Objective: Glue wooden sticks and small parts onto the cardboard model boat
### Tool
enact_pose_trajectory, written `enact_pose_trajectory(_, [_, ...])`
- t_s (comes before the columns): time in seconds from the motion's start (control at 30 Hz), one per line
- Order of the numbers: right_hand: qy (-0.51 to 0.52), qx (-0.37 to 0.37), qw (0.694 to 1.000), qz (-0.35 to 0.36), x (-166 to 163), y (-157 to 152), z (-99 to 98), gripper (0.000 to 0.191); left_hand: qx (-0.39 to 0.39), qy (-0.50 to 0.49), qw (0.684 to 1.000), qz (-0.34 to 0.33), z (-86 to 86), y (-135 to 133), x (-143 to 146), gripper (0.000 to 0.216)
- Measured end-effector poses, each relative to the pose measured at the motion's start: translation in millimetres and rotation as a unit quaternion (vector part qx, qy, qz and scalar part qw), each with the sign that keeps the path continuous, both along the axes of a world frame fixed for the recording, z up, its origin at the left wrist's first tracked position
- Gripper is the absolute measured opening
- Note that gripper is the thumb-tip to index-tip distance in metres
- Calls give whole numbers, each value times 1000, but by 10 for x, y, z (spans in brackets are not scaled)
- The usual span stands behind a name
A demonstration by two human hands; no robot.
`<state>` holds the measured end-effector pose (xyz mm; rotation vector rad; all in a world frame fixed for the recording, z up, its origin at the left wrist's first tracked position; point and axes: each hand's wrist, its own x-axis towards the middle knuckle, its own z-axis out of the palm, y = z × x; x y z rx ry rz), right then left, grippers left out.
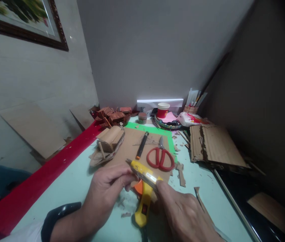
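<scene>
Yellow glue gun (144, 188) sits low in the middle of the view, above the pale green table (77, 181), its nozzle aimed up and left toward the brown card sheet (134, 148). The right hand (182, 215) is wrapped around the gun near its orange trigger, fingers closed on the body. The left hand (107, 188) meets it at the barrel, fingertips pinched together right by the nozzle; whether they hold a small scrap there I cannot tell. That closeness is the main risk: a hot tip or a bead of glue could burn those fingertips, and a drip could land on the card or table. Red scissors (160, 158) and a black pen (141, 145) lie on the card just beyond, near enough to be smeared or knocked. A cardboard model (108, 144) stands further left.
</scene>
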<state>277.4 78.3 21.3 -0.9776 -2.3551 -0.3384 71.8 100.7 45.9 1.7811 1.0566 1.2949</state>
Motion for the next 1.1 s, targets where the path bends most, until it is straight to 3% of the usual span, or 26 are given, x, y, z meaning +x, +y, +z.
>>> enact_pose_trajectory(0.17, [8,-44,999,19,50,-1,28,22,-9,-5,1000,9,-34,-12,-48,26])
enact_pose_trajectory(0.27, [28,-26,999,34,57,1,19,22,-4,-9,1000,2,-45,-7,-66,25])
enact_pose_trajectory(0.47, [52,-71,995,37,35,3,-23,23,-68,-24,997,-16,-44,14,-49,26])
enact_pose_trajectory(0.63, [41,-63,996,45,65,4,-50,21,-131,-23,990,-47,-82,-3,-53,30])
enact_pose_trajectory(0.9, [30,-11,999,29,53,28,-38,27,-228,-128,960,-97,-139,10,-35,31])
enact_pose_trajectory(1.1, [39,-44,998,21,15,-35,-2,26,-191,-71,975,-92,-151,-7,-58,41])
